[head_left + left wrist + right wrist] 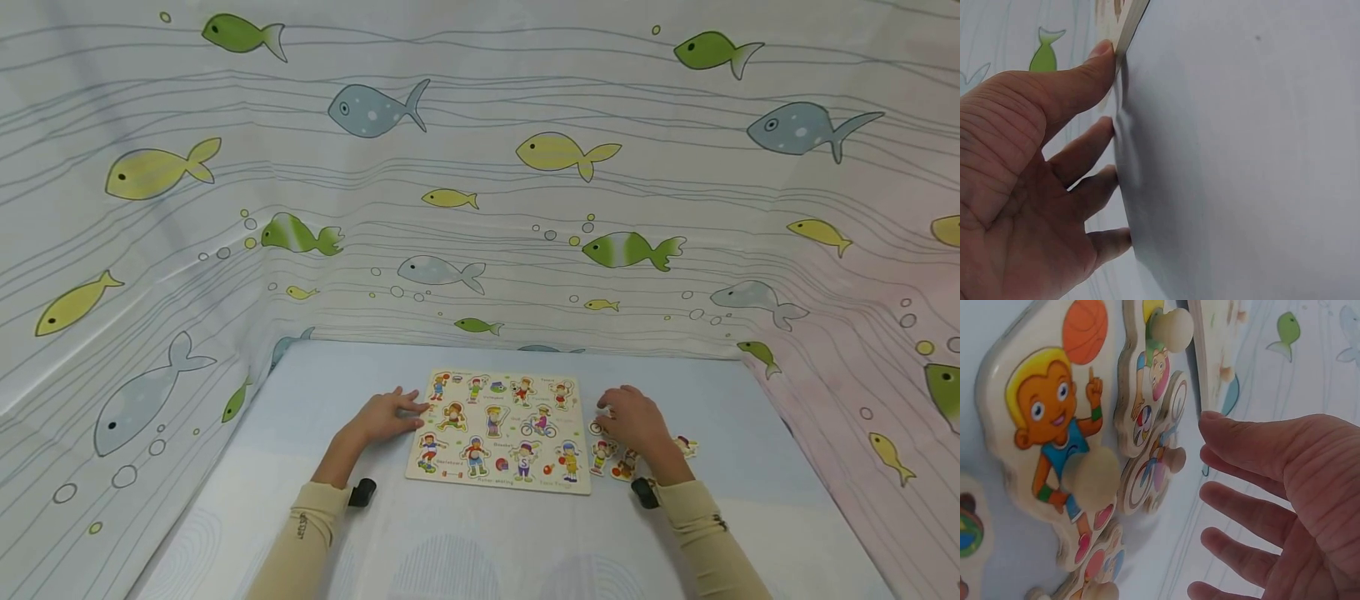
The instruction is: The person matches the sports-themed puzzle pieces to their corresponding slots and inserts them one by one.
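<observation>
Nearest to me, both sleeved forearms come in over the pale blue bench (480,542). My left hand (378,419) lies flat, fingers (1088,150) spread and straight, tips pressed to the bench; the thumb touches the left edge of the puzzle board (501,432), and the hand holds nothing. My right hand (636,421) hovers palm-down just right of the board, over loose wooden pieces (611,458); its fingers (1241,503) are relaxed and slightly parted, gripping nothing in the right wrist view. Beside them that view shows a basketball-boy piece (1047,444) with a round peg and a cyclist piece (1154,469), both lying on the bench. Whether a fingertip touches any piece I cannot tell, the head view being too small. The board sits centred on the bench between the hands, most picture pieces seated. Beyond it rises the fish-print curtain (480,167), closing three sides.
</observation>
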The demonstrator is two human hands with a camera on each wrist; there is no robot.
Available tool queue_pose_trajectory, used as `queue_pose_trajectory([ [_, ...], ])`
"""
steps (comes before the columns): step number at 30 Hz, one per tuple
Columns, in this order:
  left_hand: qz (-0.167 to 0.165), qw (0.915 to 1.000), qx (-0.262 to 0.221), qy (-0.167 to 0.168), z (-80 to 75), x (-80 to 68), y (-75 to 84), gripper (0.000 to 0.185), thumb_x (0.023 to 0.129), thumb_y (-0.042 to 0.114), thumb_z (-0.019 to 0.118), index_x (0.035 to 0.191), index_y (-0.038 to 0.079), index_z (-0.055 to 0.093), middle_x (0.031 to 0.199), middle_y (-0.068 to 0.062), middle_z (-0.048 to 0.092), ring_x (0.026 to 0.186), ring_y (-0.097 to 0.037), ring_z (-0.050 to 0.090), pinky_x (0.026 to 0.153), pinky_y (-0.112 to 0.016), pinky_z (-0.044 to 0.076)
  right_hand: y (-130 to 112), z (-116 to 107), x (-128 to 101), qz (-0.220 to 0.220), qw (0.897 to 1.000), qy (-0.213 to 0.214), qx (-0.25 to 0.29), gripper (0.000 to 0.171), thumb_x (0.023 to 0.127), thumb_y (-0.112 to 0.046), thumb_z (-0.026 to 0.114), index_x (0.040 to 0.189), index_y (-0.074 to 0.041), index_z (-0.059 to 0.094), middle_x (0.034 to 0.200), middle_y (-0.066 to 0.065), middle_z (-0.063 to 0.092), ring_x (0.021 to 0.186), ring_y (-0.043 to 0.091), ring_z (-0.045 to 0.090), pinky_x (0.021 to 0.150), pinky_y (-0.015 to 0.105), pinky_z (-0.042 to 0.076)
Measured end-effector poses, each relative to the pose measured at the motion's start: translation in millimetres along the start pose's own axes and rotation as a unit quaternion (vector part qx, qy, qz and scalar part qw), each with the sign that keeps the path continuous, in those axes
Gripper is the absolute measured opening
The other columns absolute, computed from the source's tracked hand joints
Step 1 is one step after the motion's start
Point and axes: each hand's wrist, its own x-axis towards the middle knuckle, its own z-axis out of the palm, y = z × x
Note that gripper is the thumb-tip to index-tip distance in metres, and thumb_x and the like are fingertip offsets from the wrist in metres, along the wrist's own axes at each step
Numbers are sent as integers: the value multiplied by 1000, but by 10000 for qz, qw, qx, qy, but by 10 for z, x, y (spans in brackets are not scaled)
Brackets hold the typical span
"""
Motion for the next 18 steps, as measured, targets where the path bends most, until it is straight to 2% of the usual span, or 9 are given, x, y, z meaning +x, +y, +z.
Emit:
queue_pose_trajectory([
  [11,-154,9998,-83,-42,-4,-11,21,39,89,30,73,124,13,69,144,-16,49,139,-48,30,112,-63,23,93,58,-8,96,9998,-87,-180,16,86,-26,77,93,-11,73,98,3,69,103,30,58,83,54,51],
  [18,-41,9999,-96,-27,4,-6,9,40,90,31,72,125,12,69,144,-16,49,139,-48,31,111,-63,24,119,60,-5,207,9994,-107,-275,15,86,-27,78,89,-13,72,95,2,67,98,28,58,80,54,51],
])
